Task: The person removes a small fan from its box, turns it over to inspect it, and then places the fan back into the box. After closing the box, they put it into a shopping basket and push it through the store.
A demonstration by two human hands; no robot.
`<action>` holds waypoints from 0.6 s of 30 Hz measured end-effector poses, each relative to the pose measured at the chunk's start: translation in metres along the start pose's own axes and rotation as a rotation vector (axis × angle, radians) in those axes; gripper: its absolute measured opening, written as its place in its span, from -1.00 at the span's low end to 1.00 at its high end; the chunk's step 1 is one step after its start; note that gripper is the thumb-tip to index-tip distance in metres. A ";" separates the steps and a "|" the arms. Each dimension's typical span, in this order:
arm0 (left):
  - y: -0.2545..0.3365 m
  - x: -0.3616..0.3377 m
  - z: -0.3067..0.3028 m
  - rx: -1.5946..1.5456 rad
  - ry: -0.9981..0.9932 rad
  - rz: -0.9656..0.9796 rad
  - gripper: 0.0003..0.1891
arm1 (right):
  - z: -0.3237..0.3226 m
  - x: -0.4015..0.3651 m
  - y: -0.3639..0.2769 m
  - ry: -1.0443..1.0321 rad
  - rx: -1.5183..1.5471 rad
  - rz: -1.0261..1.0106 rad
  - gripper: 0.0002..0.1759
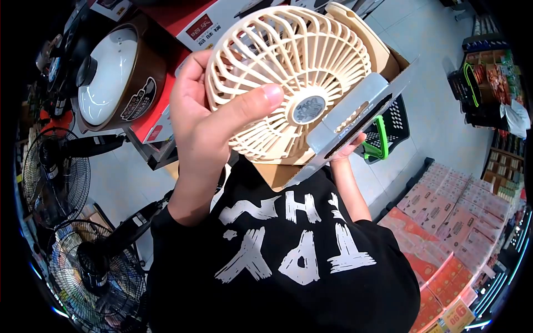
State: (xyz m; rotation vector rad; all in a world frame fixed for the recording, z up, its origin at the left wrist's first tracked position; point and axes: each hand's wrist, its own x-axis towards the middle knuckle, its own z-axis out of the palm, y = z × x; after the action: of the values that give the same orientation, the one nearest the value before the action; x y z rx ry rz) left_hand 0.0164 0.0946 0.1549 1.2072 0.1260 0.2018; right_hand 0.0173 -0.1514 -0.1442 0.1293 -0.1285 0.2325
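A cream-coloured small desk fan (309,110) with a round slatted cage lies tilted across the open top of a cardboard box (277,175). My left hand (208,114) is closed on the left side of the fan's cage, its thumb across the front slats and its other fingers round the edge. My right hand (348,149) is beneath the right side of the box, gripping it, with most of its fingers hidden. The box's printed lid flap (355,119) stands up along the right of the fan. How deep the fan sits in the box cannot be made out.
A brown pot with a glass lid (108,75) stands on a red shelf at upper left. Two black standing fans (55,172) (94,263) are at lower left. A black basket with a green handle (380,139) is on the floor, and stacked pink boxes (444,205) fill the right.
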 end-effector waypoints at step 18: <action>-0.008 -0.039 -0.056 -0.452 -0.126 0.292 -0.41 | -0.014 -0.011 -0.034 0.083 -0.045 0.019 -0.21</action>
State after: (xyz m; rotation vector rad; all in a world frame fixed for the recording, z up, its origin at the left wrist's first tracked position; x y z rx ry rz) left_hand -0.0325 0.1346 0.1275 0.7795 -0.1995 0.3861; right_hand 0.0163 -0.1842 -0.1632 0.0733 -0.0521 0.2535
